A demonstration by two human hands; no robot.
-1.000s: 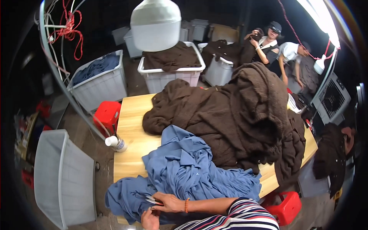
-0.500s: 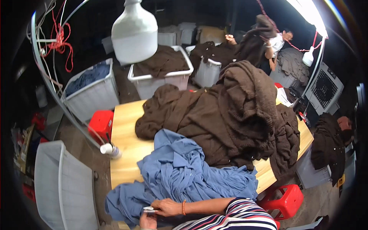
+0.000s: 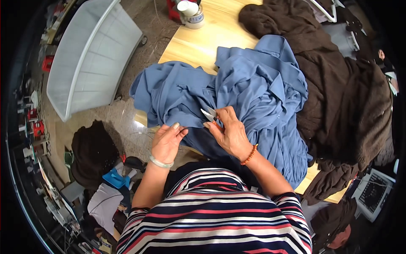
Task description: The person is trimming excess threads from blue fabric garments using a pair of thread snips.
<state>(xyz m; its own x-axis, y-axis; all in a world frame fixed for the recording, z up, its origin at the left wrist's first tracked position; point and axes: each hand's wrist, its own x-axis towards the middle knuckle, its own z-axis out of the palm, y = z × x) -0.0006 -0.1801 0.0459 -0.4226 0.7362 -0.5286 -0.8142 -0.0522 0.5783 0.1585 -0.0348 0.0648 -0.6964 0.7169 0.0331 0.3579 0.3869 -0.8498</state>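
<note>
A pair of small thread snips [image 3: 208, 114] with bare metal blades is gripped in my right hand [image 3: 230, 132], the blades pointing up and left over the blue cloth [image 3: 253, 84]. My left hand [image 3: 167, 144] pinches at the near edge of that cloth, thumb and fingertips together. Whether a loose thread lies between those fingertips is too small to tell. The blue cloth is a rumpled heap of smooth fabric, with a folded part spread to the left beneath the blades. It lies on a pale wooden table [image 3: 182, 46] and hangs over the near edge.
A big heap of brown fabric [image 3: 334, 84] covers the table's right side. A white-capped jar [image 3: 194, 17] stands at the far left edge. Left of the table is a wheeled grey tub [image 3: 97, 55]. More dark fabric [image 3: 94, 154] lies low at the left, and a fan unit [image 3: 373, 194] is at lower right.
The view has tilted down and turned, so both forearms now show. My hands have drawn apart, and the snips in my right hand now point over the blue cloth.
</note>
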